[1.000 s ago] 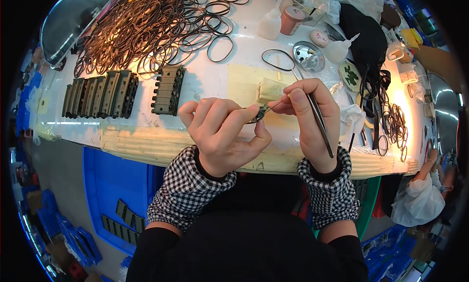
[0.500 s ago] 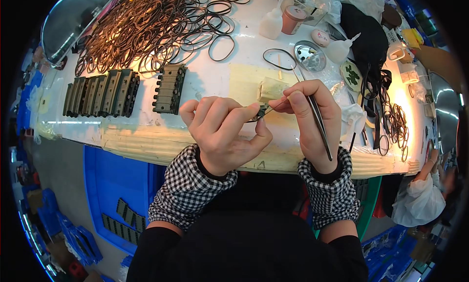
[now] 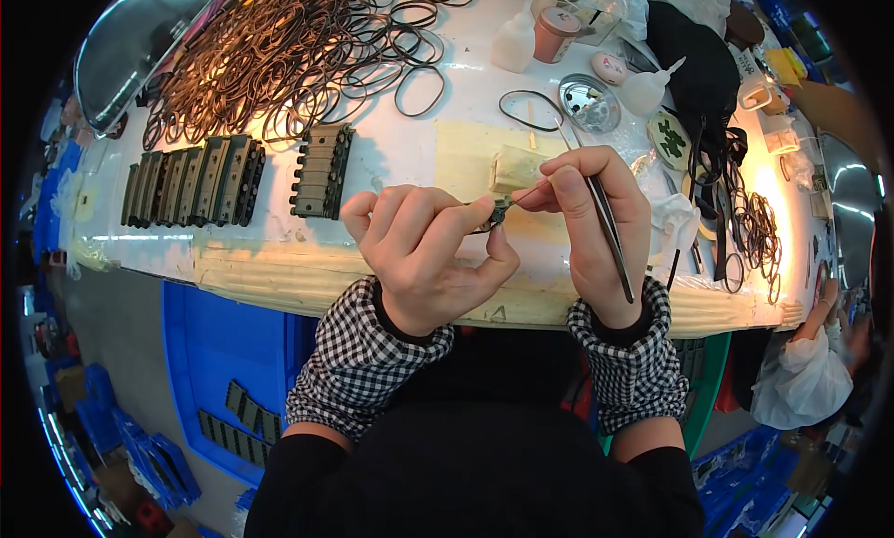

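Note:
Between its thumb and forefinger, my left hand pinches a small dark part, mostly covered by the fingertips. My right hand is closed around a pair of metal tweezers, tips pointing away from me, rear end toward me. The right fingertips also pinch a thin dark strand whose far end meets the small part; its exact kind I cannot make out. Just beyond the fingers, a pale yellowish block sits on a cream sheet. A single dark loop lies farther off.
Brown and black loops are heaped at the far left. Nearer are dark green ribbed pieces and another such group. A metal dish, squeeze bottle and black cloth lie far right. Below the table is a blue bin.
Both hands keep nearly the same pose and hold. The right fingertips and the thin strand have shifted very slightly; the whole view has moved a little.

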Action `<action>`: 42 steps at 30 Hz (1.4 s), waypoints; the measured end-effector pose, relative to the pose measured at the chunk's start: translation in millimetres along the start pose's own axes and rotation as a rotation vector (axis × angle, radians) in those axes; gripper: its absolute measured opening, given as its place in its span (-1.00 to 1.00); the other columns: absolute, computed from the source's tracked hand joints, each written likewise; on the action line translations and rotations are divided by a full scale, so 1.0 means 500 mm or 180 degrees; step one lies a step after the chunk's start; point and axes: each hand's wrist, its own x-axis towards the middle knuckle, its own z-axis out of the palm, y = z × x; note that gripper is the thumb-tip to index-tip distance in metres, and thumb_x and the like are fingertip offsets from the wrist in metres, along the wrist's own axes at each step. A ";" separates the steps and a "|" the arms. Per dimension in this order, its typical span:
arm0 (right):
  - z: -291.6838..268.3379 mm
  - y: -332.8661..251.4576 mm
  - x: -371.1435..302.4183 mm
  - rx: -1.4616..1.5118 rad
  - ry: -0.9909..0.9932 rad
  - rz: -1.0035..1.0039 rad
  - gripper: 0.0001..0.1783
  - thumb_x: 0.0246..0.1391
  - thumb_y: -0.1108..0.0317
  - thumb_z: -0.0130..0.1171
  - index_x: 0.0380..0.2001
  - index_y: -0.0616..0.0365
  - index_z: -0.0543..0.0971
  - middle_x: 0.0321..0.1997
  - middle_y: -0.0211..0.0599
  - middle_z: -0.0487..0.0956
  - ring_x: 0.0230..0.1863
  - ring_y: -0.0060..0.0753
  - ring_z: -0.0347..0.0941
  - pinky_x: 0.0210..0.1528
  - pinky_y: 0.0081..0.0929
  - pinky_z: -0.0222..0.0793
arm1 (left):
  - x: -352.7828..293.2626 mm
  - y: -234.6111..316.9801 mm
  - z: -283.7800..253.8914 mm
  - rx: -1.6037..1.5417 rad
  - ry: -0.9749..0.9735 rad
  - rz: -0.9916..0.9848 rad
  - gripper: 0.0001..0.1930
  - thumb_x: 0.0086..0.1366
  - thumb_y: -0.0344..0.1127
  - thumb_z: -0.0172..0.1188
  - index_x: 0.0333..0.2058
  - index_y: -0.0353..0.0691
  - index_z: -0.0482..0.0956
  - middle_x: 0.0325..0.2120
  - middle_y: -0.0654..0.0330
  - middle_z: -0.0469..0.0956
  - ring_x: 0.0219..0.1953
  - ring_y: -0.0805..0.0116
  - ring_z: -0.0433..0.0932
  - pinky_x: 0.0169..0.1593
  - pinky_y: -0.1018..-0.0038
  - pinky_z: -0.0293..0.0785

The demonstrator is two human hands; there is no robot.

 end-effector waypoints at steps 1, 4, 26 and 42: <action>0.000 0.000 0.000 -0.0013 0.0002 0.0005 -0.84 0.30 0.39 0.02 -0.26 0.30 0.47 -0.40 -0.30 0.60 -0.31 -0.59 0.56 -0.21 -0.66 0.45 | 0.000 0.000 0.000 -0.0002 -0.0002 0.0003 -0.69 -0.31 -0.33 0.33 -0.43 -0.05 0.60 -0.56 0.39 0.44 -0.46 0.41 0.38 -0.19 0.43 0.14; 0.001 -0.002 0.000 -0.0067 0.0010 -0.0003 -0.83 0.30 0.38 0.02 -0.26 0.30 0.47 -0.41 -0.30 0.60 -0.32 -0.60 0.56 -0.22 -0.67 0.44 | 0.000 0.000 -0.001 -0.0011 -0.0010 0.0012 -0.69 -0.30 -0.34 0.33 -0.42 -0.05 0.60 -0.56 0.39 0.44 -0.46 0.41 0.38 -0.19 0.42 0.14; 0.000 0.001 -0.004 -0.0026 -0.0112 -0.0096 -0.88 0.29 0.43 0.03 -0.28 0.28 0.45 -0.34 -0.29 0.58 -0.27 -0.58 0.53 -0.15 -0.62 0.45 | 0.000 -0.001 0.000 -0.0018 0.0020 -0.0003 -0.68 -0.31 -0.34 0.33 -0.43 -0.04 0.60 -0.55 0.38 0.46 -0.45 0.41 0.39 -0.18 0.43 0.12; -0.018 0.001 0.005 -0.0068 0.0423 -0.0236 -0.87 0.30 0.42 0.02 -0.26 0.30 0.45 -0.36 -0.31 0.58 -0.30 -0.60 0.53 -0.17 -0.65 0.43 | 0.002 0.001 -0.003 -0.0041 0.0023 -0.0029 -0.68 -0.32 -0.36 0.32 -0.43 -0.06 0.60 -0.55 0.38 0.45 -0.45 0.40 0.39 -0.17 0.43 0.13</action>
